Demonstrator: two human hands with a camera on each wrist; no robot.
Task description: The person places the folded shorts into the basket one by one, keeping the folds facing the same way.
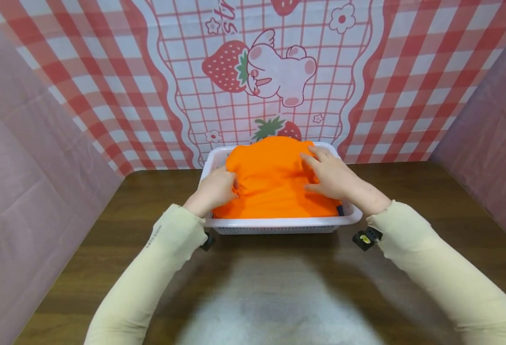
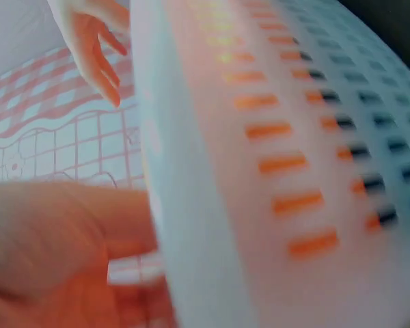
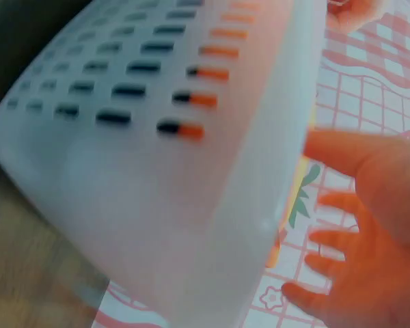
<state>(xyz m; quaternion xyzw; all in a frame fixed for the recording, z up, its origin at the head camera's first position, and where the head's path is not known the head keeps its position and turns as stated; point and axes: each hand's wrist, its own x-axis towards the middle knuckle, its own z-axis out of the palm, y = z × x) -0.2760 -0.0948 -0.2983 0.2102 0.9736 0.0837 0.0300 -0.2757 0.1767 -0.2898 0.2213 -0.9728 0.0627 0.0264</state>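
A bright orange cloth is heaped in a white plastic basket with slotted walls; whether it is a garment I cannot tell. At the cloth's left edge is my left hand, its fingers bent down against the fabric. In the left wrist view the basket rim hides that hand's fingertips, so a pinch cannot be made out. Over the cloth's right side my right hand spreads its fingers, holding nothing. Something dark shows at the basket's right front corner, and dark patches appear through its slots.
The basket stands on a brown wooden table, close to a backdrop with red checks and strawberry prints. Pink cloth walls flank both sides. Each wrist carries a small black camera below its pale sleeve.
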